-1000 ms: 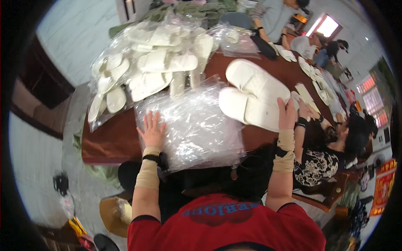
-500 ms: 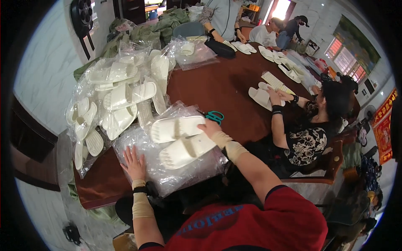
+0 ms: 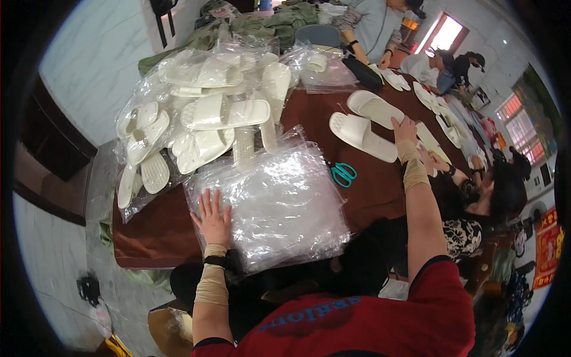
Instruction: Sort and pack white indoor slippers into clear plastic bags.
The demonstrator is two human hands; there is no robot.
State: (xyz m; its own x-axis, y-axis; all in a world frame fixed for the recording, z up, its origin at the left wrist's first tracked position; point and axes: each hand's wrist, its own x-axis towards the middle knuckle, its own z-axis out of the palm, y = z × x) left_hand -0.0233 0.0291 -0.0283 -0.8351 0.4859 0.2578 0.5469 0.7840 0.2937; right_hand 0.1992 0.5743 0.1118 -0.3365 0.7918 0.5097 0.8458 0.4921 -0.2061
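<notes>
My left hand (image 3: pixel 213 221) lies flat with fingers spread on the left edge of a stack of clear plastic bags (image 3: pixel 279 202). Farther right, my right hand (image 3: pixel 405 131) grips a pair of white slippers at their heel ends. One slipper (image 3: pixel 372 108) is on the far side, the other (image 3: pixel 361 138) nearer me, with their toes pointing left. My fingertips are partly hidden there. Between the bags and my right forearm lie teal-handled scissors (image 3: pixel 344 174).
Bagged white slippers (image 3: pixel 205 113) are heaped at the left of the brown-covered table (image 3: pixel 148 238). A co-worker (image 3: pixel 485 190) sits close at the right, hands near my right forearm. Others work along the far side, near more slippers (image 3: pixel 395 80) and a black pouch (image 3: pixel 361 74).
My right hand has carried the slipper pair from above the plastic bags to the far right, past the scissors. The left hand stays on the bags. The whole view has shifted.
</notes>
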